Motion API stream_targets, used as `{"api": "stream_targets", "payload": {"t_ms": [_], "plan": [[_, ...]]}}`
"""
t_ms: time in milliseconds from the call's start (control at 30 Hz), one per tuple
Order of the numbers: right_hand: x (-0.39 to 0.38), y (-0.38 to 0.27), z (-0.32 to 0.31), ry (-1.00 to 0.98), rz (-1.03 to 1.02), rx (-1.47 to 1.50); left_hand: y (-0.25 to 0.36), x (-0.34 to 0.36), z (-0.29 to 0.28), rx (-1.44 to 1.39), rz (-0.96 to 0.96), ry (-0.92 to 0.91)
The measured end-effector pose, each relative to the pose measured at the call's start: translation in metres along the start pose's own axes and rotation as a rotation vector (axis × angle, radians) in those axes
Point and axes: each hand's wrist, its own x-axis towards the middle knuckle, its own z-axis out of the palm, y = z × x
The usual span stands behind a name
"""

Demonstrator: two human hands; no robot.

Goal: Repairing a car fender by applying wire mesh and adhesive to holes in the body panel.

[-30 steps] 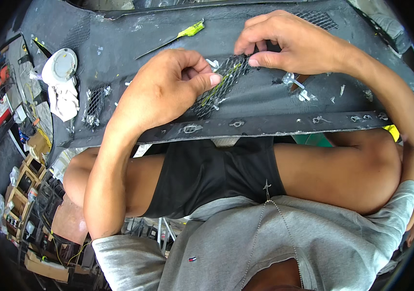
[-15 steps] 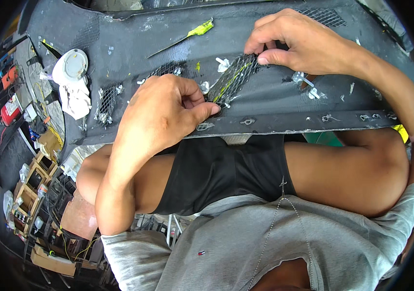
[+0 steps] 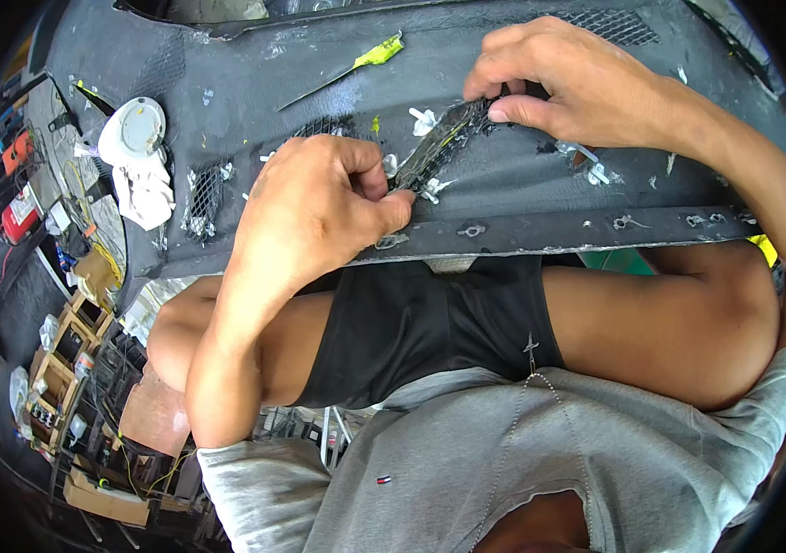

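A strip of black mesh [image 3: 439, 147] is stretched at a slant between my hands, just above a large black moulded panel [image 3: 522, 198]. My left hand [image 3: 319, 189] pinches its lower left end between thumb and forefinger. At the upper right end, my right hand [image 3: 563, 78] grips the strip with thumb and fingertips. White plastic pieces stuck to the panel surround the strip: one [image 3: 423, 122] above it, another [image 3: 596, 171] below my right hand. Beyond my hands lies a thin pointed tool with a yellow-green handle [image 3: 378, 52].
A white lidded container [image 3: 141, 129] and a crumpled white tissue [image 3: 144, 195] rest on the panel's left side. Other mesh patches [image 3: 201, 198] show in the panel. Off to the left are a red fire extinguisher [image 3: 20, 219], wooden boxes [image 3: 54, 376] and cardboard [image 3: 105, 498]. The panel's near edge spans my thighs.
The mesh strip has turned and looks narrower and darker, its open weave less visible. My left hand has shifted very slightly; my right hand stays nearly in place.
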Motion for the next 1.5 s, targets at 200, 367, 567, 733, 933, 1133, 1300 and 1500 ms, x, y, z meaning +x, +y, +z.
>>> {"api": "stream_targets", "payload": {"t_ms": [200, 367, 567, 733, 933, 1133, 1300, 1500], "plan": [[0.004, 0.002, 0.001, 0.012, -0.03, 0.044, -0.003, 0.002, -0.009, -0.005, -0.059, -0.026], [0.004, 0.004, 0.003, 0.026, -0.055, 0.037, -0.004, 0.004, -0.011, -0.016, -0.075, -0.06], [0.003, 0.001, 0.002, 0.011, -0.065, 0.025, -0.004, 0.002, -0.014, 0.012, -0.122, -0.069], [0.0, 0.001, 0.003, 0.003, -0.086, -0.064, -0.013, 0.006, -0.016, 0.032, -0.118, -0.099], [0.001, -0.006, 0.0, 0.0, -0.069, -0.067, -0.013, -0.004, -0.018, 0.027, 0.024, 0.048], [0.003, -0.005, 0.002, 0.022, -0.098, -0.097, -0.016, -0.004, -0.017, 0.003, 0.036, 0.011], [0.004, -0.002, 0.001, 0.003, -0.1, -0.087, -0.021, -0.001, -0.01, 0.01, 0.124, 0.062], [0.002, 0.001, 0.007, 0.075, -0.144, -0.12, -0.015, 0.002, -0.003, 0.042, 0.12, 0.138]]}}
